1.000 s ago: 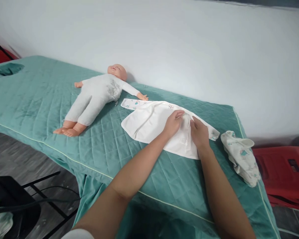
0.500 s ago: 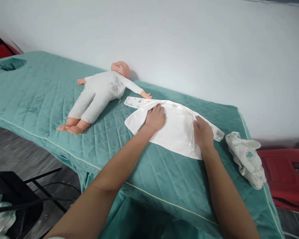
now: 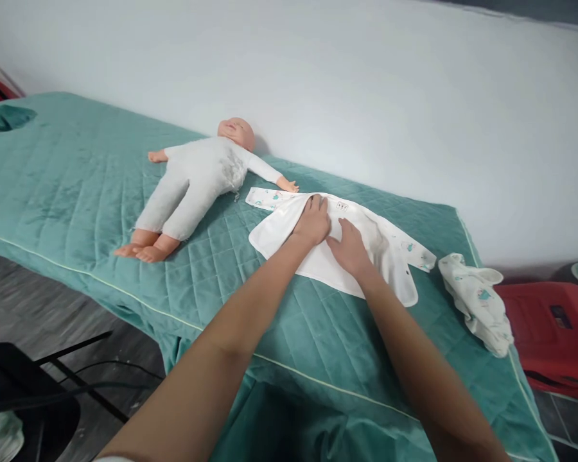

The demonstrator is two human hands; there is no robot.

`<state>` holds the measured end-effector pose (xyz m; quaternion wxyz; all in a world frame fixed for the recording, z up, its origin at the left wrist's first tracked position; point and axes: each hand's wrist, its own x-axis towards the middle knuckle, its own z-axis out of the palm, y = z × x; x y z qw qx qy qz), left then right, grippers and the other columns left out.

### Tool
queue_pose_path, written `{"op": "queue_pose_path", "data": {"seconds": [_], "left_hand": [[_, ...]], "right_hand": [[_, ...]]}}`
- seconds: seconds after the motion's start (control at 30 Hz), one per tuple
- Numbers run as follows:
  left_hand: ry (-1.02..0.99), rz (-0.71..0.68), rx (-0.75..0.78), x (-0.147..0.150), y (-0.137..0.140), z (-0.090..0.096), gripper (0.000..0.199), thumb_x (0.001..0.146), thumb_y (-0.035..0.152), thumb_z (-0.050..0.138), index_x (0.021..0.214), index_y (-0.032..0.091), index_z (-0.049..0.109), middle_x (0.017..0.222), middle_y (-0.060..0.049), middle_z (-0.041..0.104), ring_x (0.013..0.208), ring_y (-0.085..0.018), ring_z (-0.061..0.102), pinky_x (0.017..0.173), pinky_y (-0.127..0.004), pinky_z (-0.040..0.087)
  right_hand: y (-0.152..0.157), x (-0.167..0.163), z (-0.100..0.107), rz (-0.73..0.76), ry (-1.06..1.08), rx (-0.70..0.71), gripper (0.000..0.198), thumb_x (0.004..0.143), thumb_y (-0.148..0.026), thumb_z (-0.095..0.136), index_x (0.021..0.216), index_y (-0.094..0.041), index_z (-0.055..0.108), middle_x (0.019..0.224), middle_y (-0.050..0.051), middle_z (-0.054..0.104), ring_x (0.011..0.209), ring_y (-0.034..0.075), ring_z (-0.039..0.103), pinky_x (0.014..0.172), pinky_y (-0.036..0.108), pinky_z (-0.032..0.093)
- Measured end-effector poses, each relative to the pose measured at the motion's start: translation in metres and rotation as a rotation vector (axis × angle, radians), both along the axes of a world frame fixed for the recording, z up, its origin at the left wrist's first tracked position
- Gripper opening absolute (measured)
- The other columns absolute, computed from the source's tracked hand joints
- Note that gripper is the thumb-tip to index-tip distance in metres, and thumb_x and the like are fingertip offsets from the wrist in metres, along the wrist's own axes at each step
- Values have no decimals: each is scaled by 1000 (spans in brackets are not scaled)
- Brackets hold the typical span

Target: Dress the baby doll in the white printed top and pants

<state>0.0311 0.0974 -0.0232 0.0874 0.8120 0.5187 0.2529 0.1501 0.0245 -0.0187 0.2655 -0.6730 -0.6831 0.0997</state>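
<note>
A white baby shirt (image 3: 390, 247) lies spread on the green quilted cover, its front panels folded outward and its printed sleeves stretched to both sides. My left hand (image 3: 314, 221) rests on the shirt near the neckline, fingers extended over the left panel's folded edge. Over the middle of the shirt is my right hand (image 3: 350, 249), open, with its thumb apart from the fingers. A baby doll (image 3: 200, 170) in a white cloth body lies on its back to the left, one hand almost touching the shirt's left sleeve.
The quilted cover (image 3: 101, 186) lies over a long bed against a white wall (image 3: 341, 83). A crumpled printed baby garment (image 3: 476, 301) is at the bed's right edge. Beyond it sits a red case (image 3: 549, 327). A black chair (image 3: 29, 385) stands lower left.
My right hand has let go of the shirt's right edge and moved left to its middle. The right panel now lies folded outward. My left hand stays near the neckline.
</note>
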Motion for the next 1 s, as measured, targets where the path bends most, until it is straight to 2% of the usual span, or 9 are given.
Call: {"op": "queue_pose_path", "data": {"seconds": [0.1, 0.2, 0.3, 0.47, 0.57, 0.77, 0.9, 1.0], "left_hand": [[6, 11, -17, 0, 4, 3, 57, 92, 17, 35, 144, -5, 41, 145, -28, 43, 135, -38, 37, 117, -48, 26], [11, 43, -18, -1, 7, 2, 55, 92, 18, 36, 144, -2, 43, 141, -26, 46, 133, -37, 40, 115, -48, 29], [-8, 57, -4, -3, 11, -4, 55, 94, 21, 38, 145, 4, 43, 143, -22, 45, 132, -36, 40, 115, -46, 30], [-78, 27, -2, -4, 16, -14, 59, 94, 21, 38, 151, 5, 35, 151, -21, 36, 142, -33, 32, 123, -44, 21], [-115, 15, -16, -3, 18, -16, 62, 94, 20, 38, 153, 4, 32, 155, -21, 31, 146, -33, 29, 125, -44, 17], [-187, -4, -31, -1, 20, -20, 64, 93, 20, 40, 155, 7, 27, 160, -20, 24, 151, -31, 23, 125, -47, 19], [-202, 2, 10, -2, 19, -20, 64, 93, 20, 43, 154, 9, 28, 158, -21, 26, 150, -33, 24, 125, -49, 20], [-207, 29, 51, -3, 16, -17, 60, 90, 17, 45, 149, 10, 36, 153, -21, 31, 145, -33, 32, 122, -49, 26]], "right_hand": [[26, 4, -8, -155, -26, 9, 53, 87, -33, 51, 133, -8, 54, 145, 23, 51, 139, 36, 42, 117, 54, 30], [37, 19, -10, -248, -11, 39, 51, 86, -30, 49, 131, -5, 54, 139, 24, 54, 133, 36, 46, 115, 51, 32], [39, 31, -11, -259, 53, 83, 49, 85, -25, 48, 131, -9, 55, 138, 20, 55, 131, 32, 48, 114, 49, 34], [41, 39, -12, -320, 99, 155, 52, 83, -20, 44, 132, -7, 56, 135, 21, 57, 130, 30, 48, 116, 46, 34], [42, 41, -13, -312, 84, 152, 58, 82, -21, 45, 138, -8, 52, 136, 20, 55, 130, 30, 47, 116, 46, 34], [37, 36, -12, -299, 73, 120, 66, 83, -25, 46, 148, -13, 41, 139, 20, 47, 133, 33, 44, 116, 54, 32], [34, 33, -9, -317, 122, 86, 71, 82, -26, 50, 151, -14, 36, 142, 20, 40, 134, 35, 42, 117, 54, 31], [35, 35, -10, -318, 136, 127, 68, 81, -24, 52, 147, -13, 41, 142, 20, 38, 136, 34, 41, 118, 50, 29]]}}
